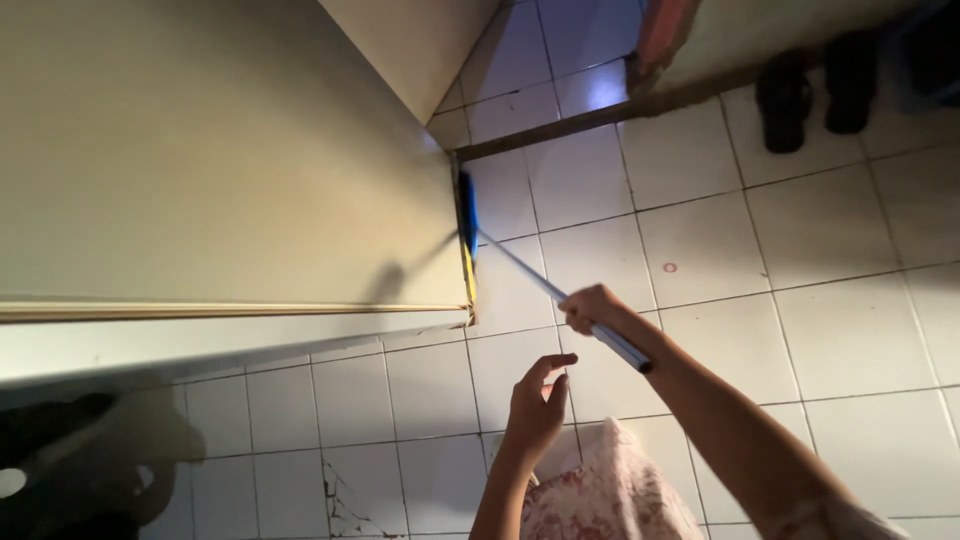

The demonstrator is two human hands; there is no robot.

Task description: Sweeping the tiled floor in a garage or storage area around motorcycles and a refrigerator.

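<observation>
- At the centre of the frame, the right hand (592, 308) is closed around the thin metal handle (560, 296) of a broom or mop, which runs diagonally from the lower right up toward the middle.
- The blue and yellow head of the tool (468, 232) sits just left of centre, pressed against the edge of the pale cabinet (220, 170), down on the white tiled floor (800, 260).
- Just below the centre, the left hand (535, 405) hangs empty, fingers loosely curled and half open, near the handle's end but apart from it.
- No container shows in the view.
- The tool's head is mostly hidden by the cabinet edge, so whether it is a broom or a mop cannot be told.
- The lower left corner is dark, and the shapes there are hard to make out.
- In the upper right, a pair of dark sandals (810, 95) rests on the tiles by the wall, dim and blurred.
- At the bottom edge, a floral red-and-white cloth (600, 495) is cut off by the frame.
- A small red ring mark (669, 268) lies on a tile right of centre.
</observation>
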